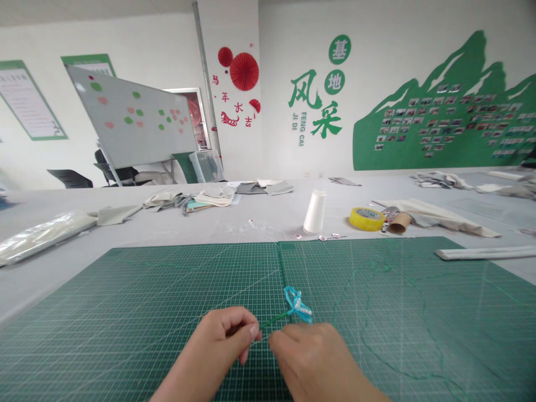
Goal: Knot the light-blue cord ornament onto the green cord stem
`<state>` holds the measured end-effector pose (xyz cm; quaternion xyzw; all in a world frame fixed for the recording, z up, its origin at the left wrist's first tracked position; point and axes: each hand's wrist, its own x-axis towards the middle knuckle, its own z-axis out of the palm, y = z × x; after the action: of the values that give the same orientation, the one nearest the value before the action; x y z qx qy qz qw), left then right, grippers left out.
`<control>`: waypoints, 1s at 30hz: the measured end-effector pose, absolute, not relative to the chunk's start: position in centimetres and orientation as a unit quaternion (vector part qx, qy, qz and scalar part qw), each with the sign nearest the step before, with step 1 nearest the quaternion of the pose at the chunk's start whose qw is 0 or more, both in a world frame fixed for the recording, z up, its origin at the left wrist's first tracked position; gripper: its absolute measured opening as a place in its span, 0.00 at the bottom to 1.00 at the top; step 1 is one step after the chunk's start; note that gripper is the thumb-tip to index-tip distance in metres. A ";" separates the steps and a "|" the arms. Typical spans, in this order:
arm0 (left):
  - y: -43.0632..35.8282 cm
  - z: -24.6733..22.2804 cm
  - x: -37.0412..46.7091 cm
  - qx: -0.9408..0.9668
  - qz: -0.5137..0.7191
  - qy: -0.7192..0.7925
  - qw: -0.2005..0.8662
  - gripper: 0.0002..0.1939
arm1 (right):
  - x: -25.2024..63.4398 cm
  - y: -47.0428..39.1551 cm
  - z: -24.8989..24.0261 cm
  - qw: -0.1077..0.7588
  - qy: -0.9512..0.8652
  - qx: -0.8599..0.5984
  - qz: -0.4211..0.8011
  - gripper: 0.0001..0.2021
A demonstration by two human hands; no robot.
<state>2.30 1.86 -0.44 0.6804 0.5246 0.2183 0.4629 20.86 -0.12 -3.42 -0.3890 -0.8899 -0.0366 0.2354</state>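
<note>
A small blue flower [297, 306] with a whitish, shiny part on its petals sits at the end of a thin green stem [274, 320]. My left hand [228, 335] pinches the stem's lower end between thumb and fingertips, so the flower points up and to the right. Just below the flower, my right hand [316, 354] is closed with its fingers bent, close to the left fingertips. What its fingers hold is hidden. Loose green thread [364, 329] trails in wide loops over the cutting mat [167, 301] to the right of my hands.
Beyond the mat stand a white thread cone [315, 212], a roll of yellow tape [367, 219] and a cardboard tube [399, 223]. Grey and white cloth pieces [448, 215] lie about the table. A plastic-wrapped bundle [46, 234] rests at left, a white strip [481, 253] at right.
</note>
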 end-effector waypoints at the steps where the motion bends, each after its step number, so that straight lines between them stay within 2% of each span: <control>1: 1.9 -0.4 2.3 0.680 0.219 0.520 0.468 0.14 | 20.8 -0.1 -3.4 0.234 -0.890 -0.390 -0.036 0.07; 14: 1.8 -0.9 2.1 0.680 0.224 0.479 0.508 0.13 | 20.9 -0.1 -3.8 0.209 -0.888 -0.407 -0.041 0.08; 30: 1.8 -0.9 2.2 0.678 0.248 0.468 0.509 0.12 | 20.8 -0.1 -3.9 0.230 -0.887 -0.397 -0.042 0.08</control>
<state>2.17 1.77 -0.90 0.6783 0.4680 0.2478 0.5093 20.75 -0.13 -3.94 -0.3973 -0.8873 -0.0425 0.2304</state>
